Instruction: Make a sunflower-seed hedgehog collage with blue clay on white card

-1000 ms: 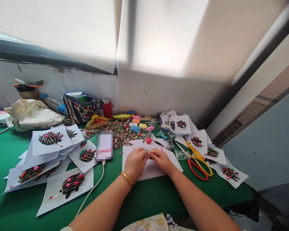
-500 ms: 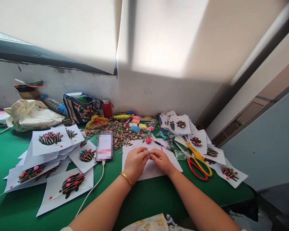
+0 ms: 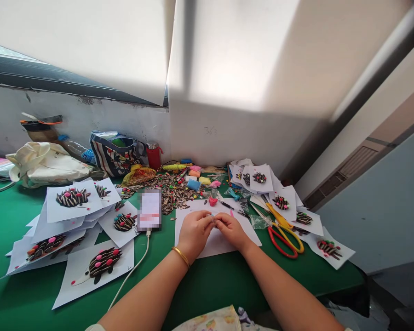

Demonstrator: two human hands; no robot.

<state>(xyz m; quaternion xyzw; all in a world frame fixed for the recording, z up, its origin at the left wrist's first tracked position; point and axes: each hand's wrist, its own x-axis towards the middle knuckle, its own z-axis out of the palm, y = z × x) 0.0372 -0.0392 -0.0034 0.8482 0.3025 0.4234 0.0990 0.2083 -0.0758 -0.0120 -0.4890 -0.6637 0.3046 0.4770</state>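
Over a white sheet of paper (image 3: 186, 209), my left hand (image 3: 194, 231) and my right hand (image 3: 230, 230) meet with their fingertips pinched together. A small light-blue piece (image 3: 212, 215) shows between the fingers of both hands; most of it is hidden, and its kind cannot be made out. A red-pink lump of modelling clay (image 3: 213, 201) lies on the paper just beyond the fingers. Beside it are a black pen (image 3: 227, 205) and a pink strip (image 3: 232, 214), close to my right hand.
Striped sunflower seeds (image 3: 175, 195) lie piled behind the paper, near coloured clay lumps (image 3: 193, 185). Scissors with red and yellow handles (image 3: 283, 241) are at right. Cards with seed hedgehogs (image 3: 105, 264) are stacked on both sides. A phone (image 3: 149, 211) with a white cable stands at left.
Both hands stay in the same place with fingertips together. Only slight finger movement shows around the light-blue piece.
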